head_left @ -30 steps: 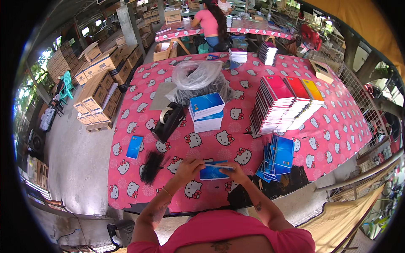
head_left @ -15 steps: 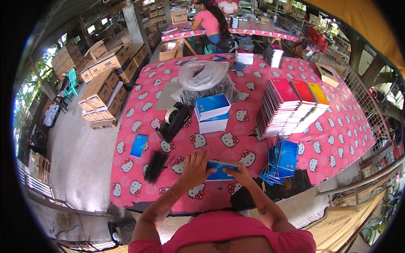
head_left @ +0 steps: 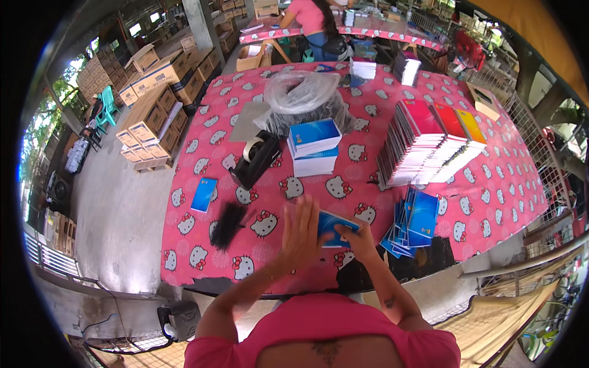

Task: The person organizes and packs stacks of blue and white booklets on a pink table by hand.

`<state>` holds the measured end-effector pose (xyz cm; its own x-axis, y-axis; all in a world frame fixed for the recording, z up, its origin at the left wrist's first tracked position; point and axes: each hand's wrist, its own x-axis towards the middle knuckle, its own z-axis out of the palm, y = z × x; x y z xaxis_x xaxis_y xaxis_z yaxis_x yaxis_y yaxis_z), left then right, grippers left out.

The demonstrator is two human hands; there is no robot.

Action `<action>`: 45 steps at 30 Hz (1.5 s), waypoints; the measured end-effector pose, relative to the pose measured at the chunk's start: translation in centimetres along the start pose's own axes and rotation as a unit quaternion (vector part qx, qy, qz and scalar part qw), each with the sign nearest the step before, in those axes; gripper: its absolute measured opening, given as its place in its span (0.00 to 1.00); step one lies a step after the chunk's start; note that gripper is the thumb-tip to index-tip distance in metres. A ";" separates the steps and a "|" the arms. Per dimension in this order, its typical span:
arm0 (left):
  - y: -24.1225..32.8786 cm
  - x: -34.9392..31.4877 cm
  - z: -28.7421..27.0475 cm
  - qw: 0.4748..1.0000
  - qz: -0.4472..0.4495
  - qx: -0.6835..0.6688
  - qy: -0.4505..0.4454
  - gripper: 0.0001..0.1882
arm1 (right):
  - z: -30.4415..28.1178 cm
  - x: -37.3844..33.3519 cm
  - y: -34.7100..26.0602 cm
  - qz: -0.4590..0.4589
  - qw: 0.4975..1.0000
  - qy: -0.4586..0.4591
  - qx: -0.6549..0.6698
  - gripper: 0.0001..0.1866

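Just in front of me on the table, a small blue spiral notebook [head_left: 330, 222] is gripped at its right side by my right hand [head_left: 361, 242], the thumb lying across its cover. My left hand [head_left: 299, 232] stands at the notebook's left edge with its fingers stretched out, slightly blurred. Whether that palm touches the edge I cannot tell. To the right, several blue notebooks [head_left: 422, 214] lie in a loose, fanned heap. Farther off, a stack of blue notebooks [head_left: 315, 136] rises near the table's middle. A single blue notebook [head_left: 204, 195] lies flat at the left.
A black tape dispenser [head_left: 257, 161] and a bunch of black wire-like strands [head_left: 229, 226] lie left of my hands. Behind stands a clear plastic-wrapped bundle [head_left: 302, 98]. Tall stacks of pink, red and yellow notebooks [head_left: 423, 122] stand at right. Another person [head_left: 310, 24] is beyond the table.
The notebook and my right hand have shifted slightly right. My left hand's fingers have straightened and come off the cover to its left edge. The whole view has tilted a little downward.
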<state>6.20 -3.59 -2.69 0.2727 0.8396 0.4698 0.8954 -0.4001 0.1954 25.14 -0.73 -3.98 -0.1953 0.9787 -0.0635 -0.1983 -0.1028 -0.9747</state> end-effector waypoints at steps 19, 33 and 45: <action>-8.1 5.2 -5.7 0.748 -0.180 -0.523 -0.368 0.08 | -1.1 -0.9 -3.7 -0.030 0.986 -0.141 -0.079 0.15; -5.9 4.8 -6.6 0.902 0.033 -0.405 -0.142 0.07 | -0.2 -1.7 -3.7 -0.075 0.978 -0.128 -0.145 0.17; -8.0 7.6 -7.5 0.633 -0.249 -0.612 -0.404 0.12 | -0.8 -0.5 -5.4 -0.111 0.975 -0.144 -0.125 0.15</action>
<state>-1.52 3.21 5.71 0.5967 0.6900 -0.4097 0.1328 0.4186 0.8984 27.07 -0.51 1.18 -0.4427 0.8778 0.1830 -0.0337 0.1877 -0.9816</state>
